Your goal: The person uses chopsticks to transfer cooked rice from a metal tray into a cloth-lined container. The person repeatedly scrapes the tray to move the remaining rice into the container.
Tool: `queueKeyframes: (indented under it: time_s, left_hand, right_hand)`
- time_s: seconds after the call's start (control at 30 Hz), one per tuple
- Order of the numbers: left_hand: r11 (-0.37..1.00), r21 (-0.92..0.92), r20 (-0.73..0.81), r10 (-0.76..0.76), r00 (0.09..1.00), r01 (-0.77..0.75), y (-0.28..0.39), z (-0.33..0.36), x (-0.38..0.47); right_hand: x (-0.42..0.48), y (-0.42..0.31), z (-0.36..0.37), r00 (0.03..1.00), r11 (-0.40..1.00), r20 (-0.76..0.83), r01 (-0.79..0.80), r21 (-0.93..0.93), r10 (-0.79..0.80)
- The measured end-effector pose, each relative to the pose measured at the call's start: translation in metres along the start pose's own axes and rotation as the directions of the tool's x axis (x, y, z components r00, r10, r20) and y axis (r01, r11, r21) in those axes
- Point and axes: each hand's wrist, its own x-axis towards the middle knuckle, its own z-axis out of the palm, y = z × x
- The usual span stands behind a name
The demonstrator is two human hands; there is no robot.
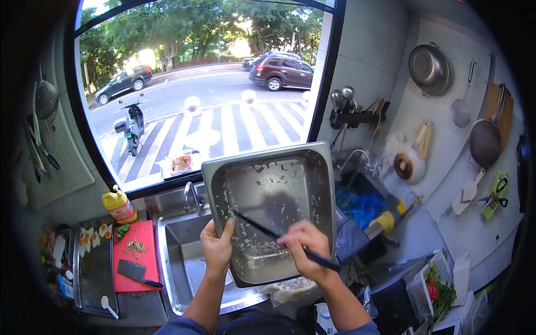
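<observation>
My left hand (217, 247) grips the left rim of a deep rectangular stainless-steel pan (276, 201), thumb over the edge. The pan is tilted towards me above the right side of the sink (180, 259). Pale bits like rice grains cling to its floor and walls. My right hand (307, 251), slightly blurred, holds a long black utensil (259, 226) whose thin end reaches the pan's left inner side. The utensil's exact kind is unclear. Under the pan's near edge, a cloth-lined container (293, 284) of white grains shows partly; the pan hides the rest.
Left of the sink, a cleaver (132, 270) and chopped greens (136, 248) lie on a red cutting board (144, 230). A dark tray (94, 272) holds halved eggs. A faucet (192, 199) stands behind the sink. At right are a second basin (356, 184) and a white basket (423, 289) with vegetables.
</observation>
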Motion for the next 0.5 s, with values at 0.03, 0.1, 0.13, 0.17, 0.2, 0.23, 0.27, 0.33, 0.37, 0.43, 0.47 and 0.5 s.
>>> queueKeyframes:
  time_s: [0.03, 0.1, 0.13, 0.17, 0.2, 0.23, 0.27, 0.33, 0.37, 0.43, 0.47, 0.5]
  left_hand:
    - [1.000, 0.002, 0.001, -0.001, 1.000, 0.001, 0.000, 0.002, 0.000]
    - [1.000, -0.018, 0.012, 0.024, 1.000, -0.024, -0.006, 0.004, 0.003]
    - [0.999, -0.019, 0.020, 0.032, 0.999, -0.032, -0.008, 0.004, 0.002]
    - [0.999, -0.011, 0.004, 0.035, 0.999, -0.035, -0.007, 0.003, 0.002]
    - [0.999, -0.012, 0.001, 0.037, 0.999, -0.037, -0.006, 0.007, 0.001]
    - [0.999, -0.012, -0.004, 0.042, 0.999, -0.042, -0.004, 0.010, 0.001]
    - [0.998, -0.017, 0.023, 0.063, 0.998, -0.063, 0.000, 0.003, 0.000]
    - [0.993, -0.009, 0.014, 0.117, 0.993, -0.117, -0.010, -0.003, 0.004]
    - [0.989, -0.017, 0.004, 0.146, 0.989, -0.146, -0.014, -0.002, 0.007]
    - [0.989, -0.026, -0.030, 0.146, 0.989, -0.147, -0.015, 0.000, 0.005]
    - [0.987, -0.048, -0.034, 0.153, 0.988, -0.155, -0.017, 0.001, 0.006]
    - [0.985, -0.049, -0.029, 0.167, 0.986, -0.168, -0.016, -0.002, 0.008]
  right_hand:
    - [-0.014, 0.001, -0.004, 1.000, 0.999, 0.011, -0.029, -0.027, 0.029]
    - [-0.021, -0.011, 0.001, 0.990, 0.999, -0.140, 0.004, 0.038, 0.001]
    - [-0.016, -0.020, 0.008, 0.977, 0.998, -0.207, 0.054, 0.016, -0.050]
    - [-0.006, -0.027, 0.022, 0.956, 0.995, -0.276, 0.100, 0.006, -0.094]
    - [0.000, -0.032, 0.033, 0.934, 0.986, -0.319, 0.162, -0.033, -0.164]
    - [-0.002, -0.032, 0.048, 0.928, 0.988, -0.342, 0.151, -0.017, -0.147]
    - [-0.014, -0.028, 0.063, 0.938, 0.993, -0.329, 0.119, 0.007, -0.110]
    - [-0.058, -0.026, 0.077, 0.959, 1.000, -0.284, 0.022, -0.015, -0.025]
    - [-0.084, -0.023, 0.074, 0.968, 0.999, -0.250, -0.036, -0.038, 0.025]
    - [-0.097, -0.029, 0.076, 0.955, 0.998, -0.293, 0.014, -0.068, -0.033]
    - [-0.095, -0.031, 0.078, 0.946, 0.994, -0.310, 0.068, -0.091, -0.093]
    - [-0.087, -0.038, 0.084, 0.929, 0.988, -0.342, 0.117, -0.100, -0.144]
